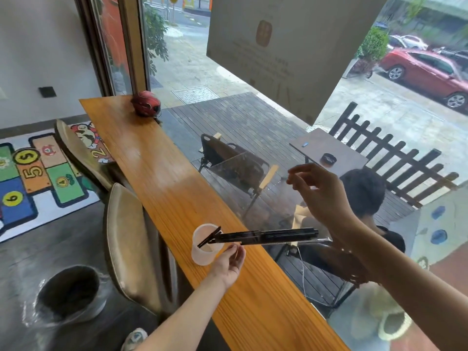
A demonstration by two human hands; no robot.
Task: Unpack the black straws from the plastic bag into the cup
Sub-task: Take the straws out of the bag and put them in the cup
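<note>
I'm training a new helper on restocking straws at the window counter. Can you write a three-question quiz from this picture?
1. True or false: the left hand pinches the bundle of black straws near the cup.
2. Where does the cup stand? A) on the wooden counter B) on a chair C) on the floor
3. Fill in: the raised right hand holds ____.

Key:
1. True; the bundle lies nearly level, with its left tips over the cup's mouth.
2. A
3. Nothing that can be seen; its fingers are spread loosely above the straws.
</note>
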